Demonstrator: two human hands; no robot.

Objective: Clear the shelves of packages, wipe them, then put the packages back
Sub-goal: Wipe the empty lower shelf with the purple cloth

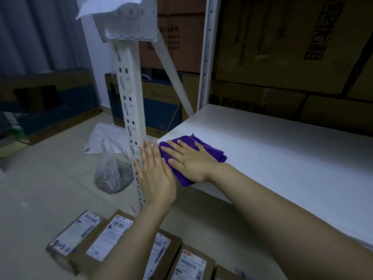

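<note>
On smooth white shelf [282, 150]: right hand [189, 160] flat on crumpled purple cloth [205, 149]

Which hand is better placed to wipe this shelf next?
Right. The right hand lies flat on the purple cloth at a front corner of the shelf; the left hand is flat by the upright post.

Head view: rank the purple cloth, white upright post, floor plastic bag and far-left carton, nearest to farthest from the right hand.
1. Purple cloth, pressed under the right hand on the shelf.
2. White upright post, just left of the cloth.
3. Plastic bag, on the floor beyond the post.
4. Carton, far left on the floor.
</note>
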